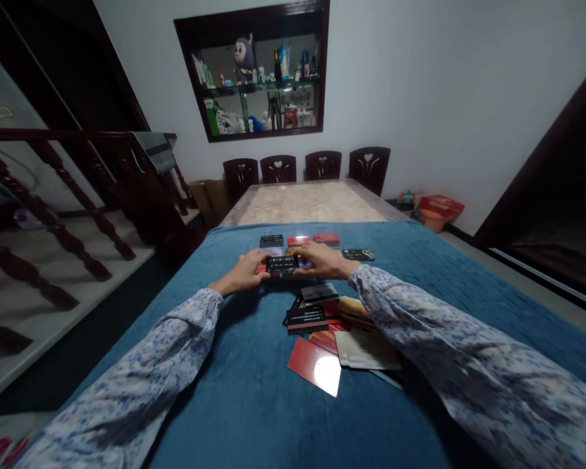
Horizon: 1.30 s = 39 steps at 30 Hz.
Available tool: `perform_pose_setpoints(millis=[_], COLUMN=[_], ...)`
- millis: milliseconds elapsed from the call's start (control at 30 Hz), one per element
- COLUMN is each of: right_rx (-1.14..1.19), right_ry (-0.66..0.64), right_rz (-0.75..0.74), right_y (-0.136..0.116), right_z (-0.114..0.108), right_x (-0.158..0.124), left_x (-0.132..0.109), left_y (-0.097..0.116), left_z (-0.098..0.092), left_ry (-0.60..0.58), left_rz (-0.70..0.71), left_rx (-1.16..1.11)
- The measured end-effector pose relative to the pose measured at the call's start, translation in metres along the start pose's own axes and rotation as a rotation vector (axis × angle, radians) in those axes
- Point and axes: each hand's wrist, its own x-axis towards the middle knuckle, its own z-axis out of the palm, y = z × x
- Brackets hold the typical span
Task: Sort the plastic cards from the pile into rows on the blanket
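Observation:
A black card point(281, 264) with white printing lies between my two hands, above the blue cloth. My left hand point(248, 272) grips its left end, the thumb at the near edge. My right hand point(323, 260) holds the right end with curled fingers. Parts of other cards under and behind it are covered by my fingers. Just beyond stand small stacks: a black one point(272, 241), a red one point(299, 241) and another red one point(326, 238). Nearer to me is a loose pile with black cards point(308, 318), a red card point(316, 365) and a cream card point(364, 350).
A blue cloth point(254, 404) covers the near part of the long table point(312, 202). Right of my right hand lies a black and gold card point(358, 255). Dark chairs point(323, 165) stand at the far end, and a stair railing point(53, 221) runs on the left.

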Motion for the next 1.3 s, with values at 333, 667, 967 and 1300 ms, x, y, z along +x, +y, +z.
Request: perform_pose_setpoints(millis=[333,667,967,1300], right_rx=[-0.104,-0.122,-0.096,-0.093], right_ry=[-0.070,-0.102,-0.129,-0.135], right_rz=[0.074,0.117,0.152,0.202], right_y=[0.008,0.026,0.044,0.066], right_z=[-0.005,-0.001,0.005,0.017], right_x=[0.037,0.074,0.103,0.127], left_x=[0.025,0.057,0.083,0.111], left_y=[-0.026,-0.059,-0.084,-0.100], left_z=[-0.009,-0.007,-0.002,0.005], left_ry=[-0.014,-0.009,0.001,-0.030], left_rz=[-0.020,-0.042,-0.078,-0.128], left_rx=[0.048,0.065,0.101,0.113])
